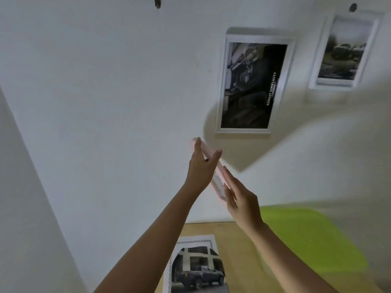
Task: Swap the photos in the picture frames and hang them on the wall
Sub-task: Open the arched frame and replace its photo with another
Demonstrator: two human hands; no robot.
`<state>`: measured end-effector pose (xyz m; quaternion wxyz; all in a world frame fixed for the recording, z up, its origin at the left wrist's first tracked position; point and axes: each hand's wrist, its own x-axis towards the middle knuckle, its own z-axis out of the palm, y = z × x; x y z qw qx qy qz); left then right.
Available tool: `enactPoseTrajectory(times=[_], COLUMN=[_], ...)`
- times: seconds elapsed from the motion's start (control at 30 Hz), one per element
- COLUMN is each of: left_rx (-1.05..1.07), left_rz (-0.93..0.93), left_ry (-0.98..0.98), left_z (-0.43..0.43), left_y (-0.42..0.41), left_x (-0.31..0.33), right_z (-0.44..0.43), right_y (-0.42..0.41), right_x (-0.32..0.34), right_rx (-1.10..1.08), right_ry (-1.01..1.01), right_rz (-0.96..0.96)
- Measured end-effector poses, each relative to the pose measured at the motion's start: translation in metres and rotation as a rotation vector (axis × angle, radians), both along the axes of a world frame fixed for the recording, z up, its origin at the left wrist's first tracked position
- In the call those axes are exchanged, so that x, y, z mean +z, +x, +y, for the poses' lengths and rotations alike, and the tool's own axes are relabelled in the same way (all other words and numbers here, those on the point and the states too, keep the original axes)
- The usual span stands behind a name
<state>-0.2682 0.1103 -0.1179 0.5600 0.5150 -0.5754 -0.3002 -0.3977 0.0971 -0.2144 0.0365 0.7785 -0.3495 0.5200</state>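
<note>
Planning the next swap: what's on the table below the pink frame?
Below the pink frame, a photo of a dark pickup lies on the wooden table, a green mat to its right. The photo hides the table beneath; its bottom edge is cropped.

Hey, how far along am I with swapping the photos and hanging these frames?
Done: the larger white frame and the smaller white frame hang on the wall. In hand: your left hand and right hand hold a pink frame edge-on, not yet hung. Left: hang it, perhaps on the bare hook up left; a truck photo lies loose on the table, so a swap may remain.
</note>
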Motion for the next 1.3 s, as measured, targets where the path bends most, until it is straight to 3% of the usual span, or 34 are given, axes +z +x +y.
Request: enactPoseTrajectory(times=[0.27, 0.47, 0.53, 0.6, 0.67, 0.77, 0.83, 0.97, 1.13, 1.3], left_rx=[0.125, 0.155, 0.182, 0.184, 0.163, 0.155, 0.194, 0.299, 0.259, 0.175], left_rz=[0.292, 0.241, 0.238, 0.203, 0.195, 0.318, 0.371, 0.381, 0.295, 0.178], left_ry=[0.014, -0.014, -0.003, 0.052, 0.131, 0.212, 0.273, 0.428, 0.608, 0.718], left_z=[0.043, 0.081, 0.093, 0.103, 0.113, 0.126, 0.130, 0.138, 0.143, 0.120], left_y=[-0.080, -0.094, -0.092, -0.085, -0.076, -0.067, -0.063, -0.054, -0.063, -0.068], left_x=[-0.039, -0.073, -0.083, -0.099, -0.118, -0.152, -0.179, -0.253, -0.331, -0.358], right_z=[0.053, 0.084, 0.078, 0.065, 0.055, 0.065, 0.080, 0.098, 0.108, 0.107], right_y=[-0.083, -0.118, -0.130, -0.140, -0.148, -0.149, -0.144, -0.136, -0.140, -0.142], right_x=[-0.013, -0.043, -0.049, -0.057, -0.071, -0.107, -0.136, -0.187, -0.240, -0.260], right_rx=[0.160, 0.396, 0.378, 0.248, 0.147, 0.333, 0.349, 0.221, -0.024, -0.162], right_ry=[0.074, 0.249, 0.316, 0.477, 0.775, 1.260, 1.374, 1.444, 1.326, 1.183], right_rz=[0.010, -0.102, -0.187, -0.289, -0.285, -0.447, -0.569, -0.700, -0.559, -0.424])
